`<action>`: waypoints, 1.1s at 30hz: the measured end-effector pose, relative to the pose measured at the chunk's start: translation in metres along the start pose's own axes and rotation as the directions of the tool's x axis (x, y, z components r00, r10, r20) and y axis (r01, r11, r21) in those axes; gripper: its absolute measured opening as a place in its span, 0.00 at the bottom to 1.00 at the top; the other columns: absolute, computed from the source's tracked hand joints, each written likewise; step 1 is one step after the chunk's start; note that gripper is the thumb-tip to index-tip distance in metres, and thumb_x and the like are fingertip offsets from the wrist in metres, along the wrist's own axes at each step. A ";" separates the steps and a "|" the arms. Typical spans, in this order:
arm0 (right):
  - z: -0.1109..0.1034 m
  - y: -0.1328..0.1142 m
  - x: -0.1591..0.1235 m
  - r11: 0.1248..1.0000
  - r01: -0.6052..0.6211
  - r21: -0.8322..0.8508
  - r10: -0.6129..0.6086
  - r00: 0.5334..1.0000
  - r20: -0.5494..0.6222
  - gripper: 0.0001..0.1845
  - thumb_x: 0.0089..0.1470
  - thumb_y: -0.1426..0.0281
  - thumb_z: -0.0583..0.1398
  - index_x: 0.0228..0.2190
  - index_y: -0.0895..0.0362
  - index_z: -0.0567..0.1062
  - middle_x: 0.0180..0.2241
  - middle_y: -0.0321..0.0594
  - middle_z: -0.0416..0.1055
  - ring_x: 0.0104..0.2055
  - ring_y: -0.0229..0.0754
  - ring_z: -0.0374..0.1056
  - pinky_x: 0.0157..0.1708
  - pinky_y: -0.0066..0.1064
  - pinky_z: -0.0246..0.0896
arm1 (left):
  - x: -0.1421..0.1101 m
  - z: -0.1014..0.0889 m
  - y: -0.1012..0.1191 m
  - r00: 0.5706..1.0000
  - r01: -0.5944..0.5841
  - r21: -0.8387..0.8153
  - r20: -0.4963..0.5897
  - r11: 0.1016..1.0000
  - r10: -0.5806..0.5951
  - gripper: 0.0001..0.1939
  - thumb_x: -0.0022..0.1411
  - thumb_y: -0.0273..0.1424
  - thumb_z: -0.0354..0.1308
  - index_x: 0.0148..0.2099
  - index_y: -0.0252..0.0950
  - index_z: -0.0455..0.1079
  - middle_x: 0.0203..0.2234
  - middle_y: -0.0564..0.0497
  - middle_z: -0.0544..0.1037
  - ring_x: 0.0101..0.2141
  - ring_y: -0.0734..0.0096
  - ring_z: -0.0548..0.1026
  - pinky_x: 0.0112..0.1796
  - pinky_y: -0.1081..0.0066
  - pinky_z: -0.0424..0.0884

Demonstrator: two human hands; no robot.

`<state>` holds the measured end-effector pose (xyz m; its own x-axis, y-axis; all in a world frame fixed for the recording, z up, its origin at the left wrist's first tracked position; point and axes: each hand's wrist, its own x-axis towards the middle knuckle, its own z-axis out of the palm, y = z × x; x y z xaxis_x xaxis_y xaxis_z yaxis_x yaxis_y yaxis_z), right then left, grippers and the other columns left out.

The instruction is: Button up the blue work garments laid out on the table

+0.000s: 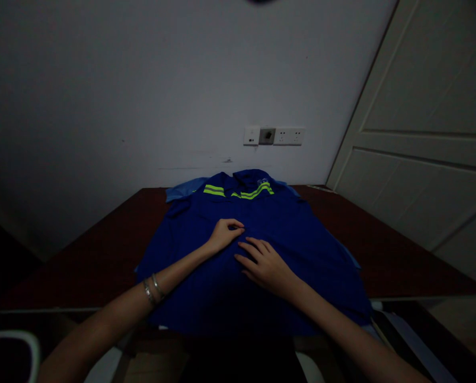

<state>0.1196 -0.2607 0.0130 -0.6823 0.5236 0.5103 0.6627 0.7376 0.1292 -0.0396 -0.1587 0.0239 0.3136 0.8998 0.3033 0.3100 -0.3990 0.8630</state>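
A dark blue polo shirt with yellow-green stripes across the chest lies spread on the table, its collar toward the wall and its hem hanging over the near edge. Lighter blue cloth shows from under its shoulders. My left hand pinches at the middle of the shirt front, thumb and forefinger together on the fabric. Just right of it and nearer to me, my right hand rests on the shirt with fingers spread. Two bracelets circle my left wrist.
The dark red table stands against a pale wall with a row of sockets. A white panelled door is on the right. Below the table's front edge, at right, are flat items I cannot make out.
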 end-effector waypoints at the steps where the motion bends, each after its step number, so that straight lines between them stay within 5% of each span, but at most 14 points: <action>1: 0.001 0.001 0.000 1.000 0.000 -0.008 0.000 1.000 -0.003 0.21 0.51 0.72 0.57 0.48 0.52 0.67 0.52 0.48 0.63 0.56 0.53 0.54 0.48 0.49 0.57 | 0.000 0.000 0.000 1.000 0.000 -0.005 0.007 1.000 0.000 0.07 0.48 0.28 0.60 0.32 0.32 0.73 0.28 0.49 0.78 0.33 0.69 0.74 0.38 0.70 0.69; 5: 0.001 0.004 -0.003 1.000 -0.017 -0.018 0.017 0.999 -0.029 0.21 0.54 0.74 0.54 0.51 0.53 0.66 0.51 0.47 0.65 0.55 0.53 0.56 0.47 0.48 0.58 | -0.007 -0.005 0.005 0.998 -0.055 -0.006 0.009 0.998 0.055 0.11 0.49 0.29 0.59 0.37 0.31 0.72 0.29 0.49 0.76 0.32 0.71 0.73 0.36 0.71 0.69; 9: -0.003 0.009 -0.008 0.993 -0.057 0.104 0.069 0.991 -0.112 0.24 0.54 0.73 0.54 0.53 0.53 0.63 0.50 0.46 0.66 0.54 0.50 0.58 0.49 0.48 0.58 | -0.026 -0.019 0.019 0.973 -0.227 0.194 0.012 0.954 0.229 0.07 0.53 0.33 0.58 0.32 0.33 0.71 0.28 0.50 0.73 0.31 0.72 0.70 0.35 0.72 0.66; 13: -0.008 0.017 -0.012 0.936 -0.136 0.324 0.208 0.957 -0.201 0.25 0.54 0.71 0.55 0.54 0.52 0.61 0.49 0.45 0.66 0.54 0.47 0.59 0.51 0.47 0.58 | -0.054 -0.032 0.034 0.906 -0.415 0.378 0.255 0.827 0.338 0.08 0.56 0.34 0.56 0.29 0.35 0.70 0.29 0.50 0.72 0.34 0.71 0.68 0.39 0.70 0.63; 17: -0.013 0.027 -0.013 0.825 -0.261 0.501 0.415 0.882 -0.224 0.25 0.53 0.69 0.56 0.52 0.51 0.61 0.49 0.44 0.65 0.52 0.46 0.61 0.51 0.45 0.58 | -0.075 -0.034 0.039 0.814 -0.546 0.459 0.490 0.701 0.312 0.09 0.56 0.36 0.57 0.31 0.35 0.70 0.31 0.50 0.72 0.36 0.70 0.67 0.40 0.70 0.62; 21: -0.012 0.037 -0.011 0.679 -0.349 0.646 0.569 0.806 -0.162 0.25 0.51 0.68 0.58 0.51 0.51 0.62 0.50 0.42 0.66 0.51 0.44 0.62 0.49 0.40 0.60 | -0.083 -0.024 0.037 0.771 -0.613 0.538 0.568 0.579 0.289 0.12 0.56 0.38 0.57 0.40 0.37 0.70 0.37 0.48 0.72 0.40 0.67 0.67 0.42 0.68 0.61; 26: -0.009 0.046 -0.012 0.552 -0.378 0.744 0.648 0.755 -0.097 0.24 0.49 0.67 0.59 0.49 0.51 0.63 0.49 0.43 0.67 0.51 0.45 0.62 0.47 0.39 0.61 | -0.084 -0.008 0.033 0.780 -0.608 0.617 0.583 0.500 0.229 0.16 0.54 0.41 0.58 0.39 0.35 0.71 0.35 0.47 0.73 0.40 0.63 0.67 0.42 0.66 0.61; 33: -0.012 0.046 -0.012 0.508 -0.395 0.765 0.665 0.744 -0.058 0.23 0.49 0.67 0.59 0.49 0.52 0.64 0.49 0.43 0.67 0.51 0.44 0.62 0.47 0.39 0.60 | -0.086 -0.001 0.026 0.790 -0.583 0.633 0.588 0.510 0.172 0.14 0.55 0.40 0.58 0.38 0.36 0.72 0.34 0.48 0.73 0.38 0.63 0.68 0.41 0.65 0.60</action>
<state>0.1626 -0.2383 0.0231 -0.0490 0.8559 0.5148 0.3699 0.4943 -0.7866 -0.0598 -0.2460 0.0208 0.8291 0.5383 0.1509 0.5436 -0.8393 0.0073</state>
